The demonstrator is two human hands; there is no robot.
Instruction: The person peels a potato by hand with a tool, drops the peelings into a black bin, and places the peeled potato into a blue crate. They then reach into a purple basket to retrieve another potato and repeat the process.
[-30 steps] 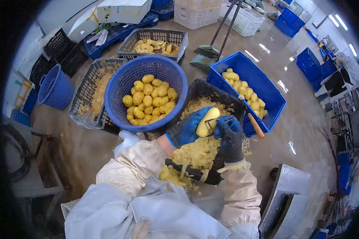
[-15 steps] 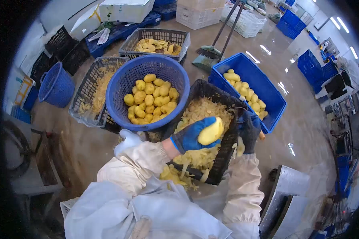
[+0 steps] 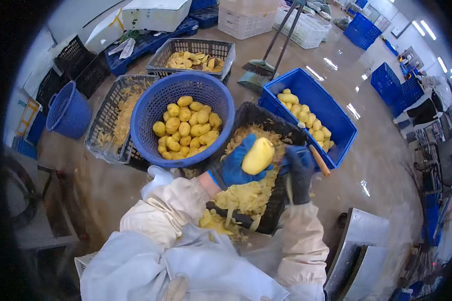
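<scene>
A pale, peeled-looking potato (image 3: 258, 156) rests in my blue-gloved left hand (image 3: 236, 163), whose fingers wrap round it from behind. Just to its right, my dark-gloved right hand (image 3: 300, 173) is closed, and whatever it grips is hidden. A pale strip of peel (image 3: 289, 189) hangs beside that hand. Below both hands is a black crate (image 3: 273, 213) holding a heap of potato peelings (image 3: 251, 198). A wooden handle (image 3: 320, 160) sticks out past the right hand, near the crate's edge.
A blue round basket (image 3: 140, 125) of potatoes stands at left. At right is a blue bin (image 3: 344, 133) with more potatoes. Crates of peelings (image 3: 120, 118) and potato pieces (image 3: 193, 61) sit behind. A broom and dustpan (image 3: 258, 72) stand beyond; a person (image 3: 429, 98) is far right.
My left hand has raised and tilted the potato more upright, slightly to the left. My right hand has moved left and down, closer to it, exposing more of the wooden handle.
</scene>
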